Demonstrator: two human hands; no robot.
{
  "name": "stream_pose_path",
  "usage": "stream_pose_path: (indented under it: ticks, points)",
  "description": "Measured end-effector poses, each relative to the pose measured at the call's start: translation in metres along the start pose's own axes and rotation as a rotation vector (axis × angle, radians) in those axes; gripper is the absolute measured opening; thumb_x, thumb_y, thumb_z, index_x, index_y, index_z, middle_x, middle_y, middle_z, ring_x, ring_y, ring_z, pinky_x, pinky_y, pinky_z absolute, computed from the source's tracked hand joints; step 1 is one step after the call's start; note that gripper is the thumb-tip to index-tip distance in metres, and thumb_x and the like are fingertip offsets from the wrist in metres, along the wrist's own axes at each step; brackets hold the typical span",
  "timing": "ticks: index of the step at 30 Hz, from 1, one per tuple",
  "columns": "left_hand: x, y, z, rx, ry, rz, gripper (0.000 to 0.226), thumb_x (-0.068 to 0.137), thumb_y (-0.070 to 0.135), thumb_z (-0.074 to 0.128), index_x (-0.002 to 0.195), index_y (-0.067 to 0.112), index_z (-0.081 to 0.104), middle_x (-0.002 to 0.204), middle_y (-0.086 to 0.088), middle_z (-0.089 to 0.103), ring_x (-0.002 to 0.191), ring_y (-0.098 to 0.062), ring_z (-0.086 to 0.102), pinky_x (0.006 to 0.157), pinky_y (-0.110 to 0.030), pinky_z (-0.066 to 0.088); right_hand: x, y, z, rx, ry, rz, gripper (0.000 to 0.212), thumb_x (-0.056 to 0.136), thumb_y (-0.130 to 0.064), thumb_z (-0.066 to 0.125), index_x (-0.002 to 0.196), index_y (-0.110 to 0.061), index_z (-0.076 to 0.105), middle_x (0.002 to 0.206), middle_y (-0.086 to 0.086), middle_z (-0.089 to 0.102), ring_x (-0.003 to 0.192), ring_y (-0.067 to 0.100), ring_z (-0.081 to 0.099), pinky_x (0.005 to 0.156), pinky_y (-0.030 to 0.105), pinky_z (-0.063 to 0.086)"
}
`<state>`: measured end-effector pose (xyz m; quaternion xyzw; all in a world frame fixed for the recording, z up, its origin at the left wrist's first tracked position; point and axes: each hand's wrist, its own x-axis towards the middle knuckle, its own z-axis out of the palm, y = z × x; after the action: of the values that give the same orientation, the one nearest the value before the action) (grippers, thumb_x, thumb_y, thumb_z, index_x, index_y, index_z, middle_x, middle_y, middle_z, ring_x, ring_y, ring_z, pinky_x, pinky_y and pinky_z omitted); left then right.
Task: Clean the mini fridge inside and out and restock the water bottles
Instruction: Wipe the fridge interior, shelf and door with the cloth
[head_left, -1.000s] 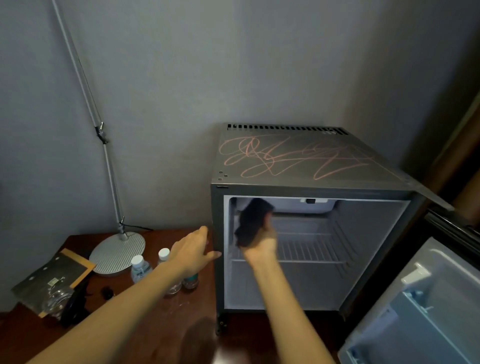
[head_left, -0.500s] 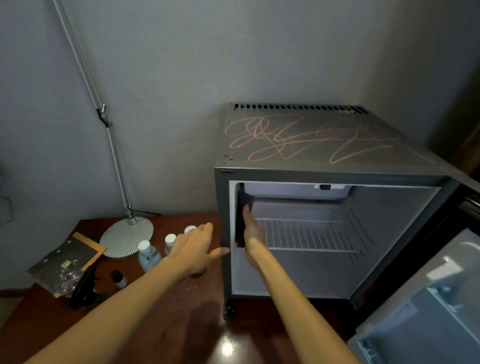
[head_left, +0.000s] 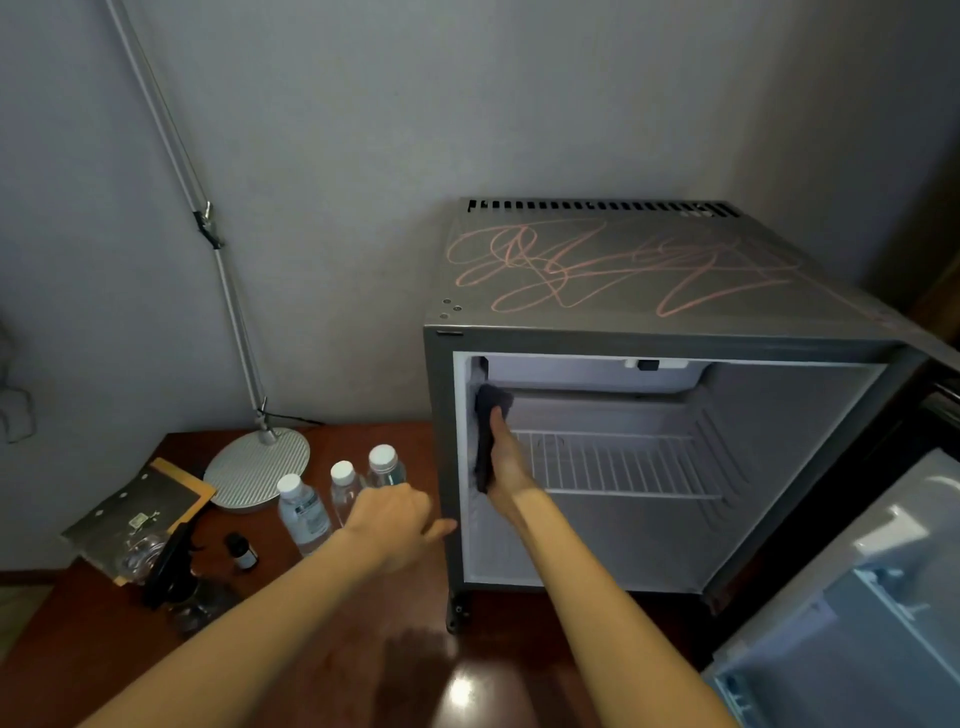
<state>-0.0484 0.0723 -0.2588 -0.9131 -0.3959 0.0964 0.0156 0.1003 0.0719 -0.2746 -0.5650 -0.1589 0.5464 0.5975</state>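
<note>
The right grip (head_left: 506, 467) lies flat, fingers straight and released, pressing a dark cloth (head_left: 488, 410) against the left inner wall of the mini fridge (head_left: 675, 343). The cloth hangs down along that wall, from just below the top compartment to the level of the wire shelf (head_left: 613, 462), and the fingertips point up into it. Whether the thumb hooks round the cloth cannot be told.

The left grip (head_left: 395, 514) is outside the cabinet, at the fridge's left front edge. Its fingers are loosely curled round nothing and the thumb points toward the grey frame; I cannot tell whether it touches.

Just behind that grip stand three water bottles (head_left: 304, 512) with white caps, upright and close together on the dark wooden counter (head_left: 311, 649), left of the fridge and outside it. Further left are a small dark bottle (head_left: 241, 551), the round base of a lamp (head_left: 257, 470) with its thin arm rising along the wall, and a flat packet (head_left: 130, 509) lying at the counter's edge.

The fridge interior is white and holds only the shelf. Its door (head_left: 857, 597) stands swung open at the right, and the grey top carries pink scribbles (head_left: 597, 270) across most of its surface.
</note>
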Motion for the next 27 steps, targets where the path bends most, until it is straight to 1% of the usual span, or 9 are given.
stream_pose_path:
  ticks: [5, 8, 11, 14, 18, 22, 23, 25, 27]
  points:
    - [0.0, -0.018, -0.005, -0.023, 0.111, -0.088, 0.048, 0.092, 0.063, 0.032, 0.087, 0.019, 0.051, 0.089, -0.003, 0.062, 0.078, -0.019, 0.06, 0.066, -0.031, 0.044, 0.026, -0.02, -0.001, 0.011, 0.022, 0.033, 0.061, 0.097, -0.052, 0.036, 0.131, -0.005, 0.051, 0.129, 0.017, 0.058, 0.119, 0.032, 0.056, 0.105, 0.044, 0.043]
    - [0.003, -0.016, -0.01, -0.015, 0.175, -0.12, 0.051, 0.09, 0.065, 0.032, 0.092, 0.018, 0.05, 0.088, 0.0, 0.059, 0.081, -0.02, 0.061, 0.065, -0.032, 0.041, 0.025, -0.001, -0.009, -0.033, -0.001, 0.008, 0.065, 0.094, -0.057, 0.037, 0.138, -0.01, 0.047, 0.134, 0.015, 0.055, 0.121, 0.029, 0.054, 0.108, 0.045, 0.04]
    - [0.01, -0.01, -0.01, -0.044, 0.188, -0.12, 0.051, 0.088, 0.068, 0.034, 0.091, 0.019, 0.047, 0.088, 0.0, 0.056, 0.082, -0.02, 0.061, 0.063, -0.031, 0.041, 0.001, 0.022, -0.015, -0.053, -0.01, 0.014, 0.059, 0.097, -0.051, 0.036, 0.142, -0.014, 0.043, 0.139, 0.01, 0.05, 0.127, 0.029, 0.049, 0.111, 0.045, 0.035]
    - [0.018, -0.002, -0.006, -0.11, 0.197, -0.104, 0.054, 0.087, 0.068, 0.038, 0.108, 0.019, 0.051, 0.098, -0.001, 0.063, 0.086, -0.021, 0.063, 0.063, -0.031, 0.045, -0.012, 0.038, -0.021, -0.067, -0.014, 0.028, 0.052, 0.1, -0.042, 0.033, 0.144, -0.013, 0.037, 0.143, 0.013, 0.045, 0.13, 0.03, 0.045, 0.112, 0.045, 0.034]
    - [0.024, 0.001, -0.001, -0.189, 0.211, -0.107, 0.055, 0.086, 0.067, 0.041, 0.112, 0.019, 0.051, 0.095, 0.001, 0.062, 0.082, -0.018, 0.062, 0.059, -0.028, 0.043, -0.024, 0.021, -0.033, 0.317, 0.002, 0.064, 0.056, 0.1, -0.041, 0.034, 0.14, -0.003, 0.04, 0.143, 0.019, 0.045, 0.13, 0.034, 0.045, 0.105, 0.046, 0.04]
    - [0.029, -0.006, 0.002, -0.202, 0.233, -0.08, 0.059, 0.084, 0.07, 0.038, 0.111, 0.02, 0.051, 0.078, 0.008, 0.05, 0.07, -0.013, 0.055, 0.059, -0.029, 0.05, -0.023, -0.021, -0.065, 0.356, 0.044, -0.125, 0.053, 0.097, -0.046, 0.04, 0.136, -0.009, 0.046, 0.132, 0.018, 0.053, 0.124, 0.038, 0.05, 0.103, 0.052, 0.041]
    - [0.029, -0.006, 0.003, -0.212, 0.231, -0.077, 0.058, 0.084, 0.07, 0.037, 0.112, 0.02, 0.051, 0.077, 0.008, 0.049, 0.068, -0.012, 0.055, 0.058, -0.029, 0.051, -0.018, -0.029, -0.072, 0.257, 0.092, -0.21, 0.046, 0.097, -0.044, 0.041, 0.13, -0.012, 0.051, 0.125, 0.017, 0.056, 0.119, 0.035, 0.053, 0.102, 0.051, 0.041]
    - [0.03, -0.005, 0.006, -0.225, 0.226, -0.07, 0.061, 0.084, 0.071, 0.034, 0.115, 0.02, 0.05, 0.081, 0.007, 0.055, 0.071, -0.013, 0.059, 0.061, -0.032, 0.054, -0.003, -0.037, -0.083, -0.142, 0.189, -0.46, 0.034, 0.1, -0.035, 0.04, 0.121, -0.014, 0.057, 0.118, 0.012, 0.058, 0.111, 0.025, 0.054, 0.102, 0.042, 0.039]
    - [0.031, -0.006, 0.009, -0.202, 0.224, -0.08, 0.071, 0.078, 0.077, 0.025, 0.115, 0.021, 0.051, 0.09, 0.004, 0.06, 0.075, -0.015, 0.061, 0.063, -0.035, 0.055, 0.019, -0.03, -0.087, -0.622, 0.176, -0.634, 0.038, 0.102, -0.028, 0.037, 0.133, -0.01, 0.051, 0.132, 0.013, 0.053, 0.12, 0.027, 0.049, 0.106, 0.04, 0.036]
